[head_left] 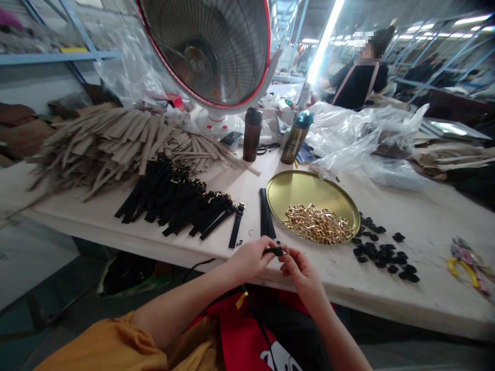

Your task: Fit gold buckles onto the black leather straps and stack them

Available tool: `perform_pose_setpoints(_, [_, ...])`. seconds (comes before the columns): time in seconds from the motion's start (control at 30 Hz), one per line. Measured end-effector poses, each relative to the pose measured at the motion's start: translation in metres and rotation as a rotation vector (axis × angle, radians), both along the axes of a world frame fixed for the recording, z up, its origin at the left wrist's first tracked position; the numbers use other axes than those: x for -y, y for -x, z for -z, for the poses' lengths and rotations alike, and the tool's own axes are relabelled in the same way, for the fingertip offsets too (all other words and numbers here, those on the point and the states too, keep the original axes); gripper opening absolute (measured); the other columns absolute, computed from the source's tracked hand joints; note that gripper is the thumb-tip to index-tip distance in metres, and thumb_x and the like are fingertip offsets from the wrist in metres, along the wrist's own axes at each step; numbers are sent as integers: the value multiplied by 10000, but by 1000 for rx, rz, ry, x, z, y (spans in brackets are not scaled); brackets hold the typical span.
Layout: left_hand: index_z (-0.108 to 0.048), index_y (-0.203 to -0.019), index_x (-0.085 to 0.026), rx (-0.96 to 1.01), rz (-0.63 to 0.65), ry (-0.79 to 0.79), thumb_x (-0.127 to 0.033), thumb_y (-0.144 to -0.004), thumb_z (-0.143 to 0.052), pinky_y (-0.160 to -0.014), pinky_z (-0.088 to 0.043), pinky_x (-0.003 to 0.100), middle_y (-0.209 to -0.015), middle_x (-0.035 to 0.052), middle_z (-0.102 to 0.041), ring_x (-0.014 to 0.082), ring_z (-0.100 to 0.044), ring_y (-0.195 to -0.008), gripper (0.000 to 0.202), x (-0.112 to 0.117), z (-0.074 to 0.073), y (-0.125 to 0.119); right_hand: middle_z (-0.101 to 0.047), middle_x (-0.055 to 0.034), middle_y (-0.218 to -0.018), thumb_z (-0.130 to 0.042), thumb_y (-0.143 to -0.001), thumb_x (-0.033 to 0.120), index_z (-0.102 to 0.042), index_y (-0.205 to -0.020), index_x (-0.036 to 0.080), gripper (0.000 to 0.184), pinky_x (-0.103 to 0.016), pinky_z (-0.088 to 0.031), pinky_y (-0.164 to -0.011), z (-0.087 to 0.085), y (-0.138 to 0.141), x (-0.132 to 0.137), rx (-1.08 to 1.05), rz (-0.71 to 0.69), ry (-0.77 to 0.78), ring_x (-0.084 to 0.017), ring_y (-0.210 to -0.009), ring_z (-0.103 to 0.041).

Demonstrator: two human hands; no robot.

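Far left on the pale counter (429, 211): one broad heap of grey-tan strips (116, 147), loose, overlapping. Next, before them: one bank of black straps (178, 203), flat and narrow, gold-coloured buckles at their upper ends, piled side by side. Behind: one large round fan (209, 51), red-rimmed. One single strap (236, 228), set a little apart to the right of the bank, buckle end away from the worker, a few tiny dark bits by its lower end. One left hand (251, 259), at the counter's near edge, thumb and fingers closed on the left part of a short black piece (274, 251): slim, dark, lying nearly level between the two hands, its finer detail too small for me to read. Just beyond it: plain black strips (266, 214), lying side by side. One right hand (303, 269), thumb and forefinger pinched on the piece's right end, a thin pale glint there. One oval gold-toned tray (309, 183), many shiny gold fittings (320, 225) massed toward its near side. Right of it: a scatter of small black loops (382, 252). Last: pliers (466, 263), with yellow on one handle.
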State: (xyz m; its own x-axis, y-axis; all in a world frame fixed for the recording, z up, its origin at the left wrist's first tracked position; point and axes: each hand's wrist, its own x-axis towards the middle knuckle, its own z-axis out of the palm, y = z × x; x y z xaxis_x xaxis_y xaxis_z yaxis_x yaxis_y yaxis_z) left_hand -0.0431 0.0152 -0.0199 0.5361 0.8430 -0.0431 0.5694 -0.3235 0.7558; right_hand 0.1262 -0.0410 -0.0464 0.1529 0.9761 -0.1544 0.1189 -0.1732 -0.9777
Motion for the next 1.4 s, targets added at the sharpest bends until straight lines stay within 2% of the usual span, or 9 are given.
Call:
perform_pose_setpoints(0.13, [-484, -1140, -160, -290, -300, -379, -251, -835, -452, -883, -397, 344, -1129, 111, -554, 215, -514, -1038, 320, -34, 20, 27, -644, -102, -905, -531, -749, 488, -563, -1020, 160, 426, -363, -482, -704, 16, -4, -1, 135, 79, -30, -210, -753, -601])
perform_pose_setpoints(0.3, [-536, -1120, -186, -555, -156, -696, -206, -844, -449, -957, -326, 385, -1272, 95, -471, 227, -419, -1162, 290, -66, 46, 35, -650, -106, -957, -482, -789, 462, -586, -975, 171, 360, -374, -467, -774, 29, -24, 5, 375, 13, -63, -233, -854, -602])
perform_pose_setpoints(0.57, [-616, -974, -131, -585, -164, -711, -155, -847, -407, -909, -358, 405, -1210, 145, -520, 250, -453, -1128, 245, -104, 42, 40, -613, -158, -1012, -383, -832, 485, -567, -1033, 125, 451, -421, -418, -849, 37, -138, 1, 1084, 304, -320, -280, -967, -549])
perform_pose_setpoints(0.67, [-590, -1057, -158, -514, -110, -735, -222, -859, -392, -959, -329, 405, -1274, 123, -466, 256, -416, -1170, 288, -105, 36, 15, -550, -191, -1155, -418, -823, 493, -517, -1131, 90, 516, -406, -377, -921, 37, -175, -5, 1296, 312, -408, -277, -1081, -491])
perform_pose_setpoints(0.77, [-531, -1157, -135, -455, -71, -648, -351, -841, -420, -942, -369, 385, -1255, 138, -483, 254, -467, -1122, 399, -108, 38, -20, -501, -183, -1235, -431, -814, 506, -477, -1198, 102, 559, -417, -344, -953, 34, -199, -24, 1430, 240, -334, -280, -1146, -440])
perform_pose_setpoints(0.9, [-469, -1212, -63, -466, -145, -606, -324, -816, -423, -936, -381, 414, -1275, 182, -457, 282, -470, -1120, 477, -110, 53, -50, -432, -178, -1316, -394, -838, 467, -469, -1233, 97, 546, -430, -315, -970, 23, -230, -69, 1448, 218, -123, -296, -1175, -415])
perform_pose_setpoints(1.17, [-470, -1200, -71, -421, -157, -681, -293, -821, -383, -987, -360, 397, -1284, 157, -456, 256, -451, -1150, 448, -103, 69, -47, -578, -112, -1193, -343, -806, 151, -568, -1149, 116, 412, -316, -328, -959, 19, -280, -165, 1282, 5, -7, -212, -1113, -491])
perform_pose_setpoints(1.27, [-469, -1200, -77, -414, -162, -666, -295, -825, -375, -987, -362, 397, -1288, 151, -452, 254, -453, -1148, 444, -103, 67, -48, -640, -43, -1103, -362, -792, 156, -594, -1116, 189, 401, -305, -360, -921, 25, -282, -163, 1242, -74, -2, -193, -1036, -539])
perform_pose_setpoints(1.4, [-469, -1199, -63, -425, -163, -669, -290, -826, -372, -989, -358, 394, -1287, 160, -451, 256, -456, -1142, 447, -103, 65, -50, -596, -47, -1179, -353, -808, 177, -575, -1146, 183, 404, -302, -364, -923, 26, -278, -127, 1236, -129, -7, -188, -1059, -531])
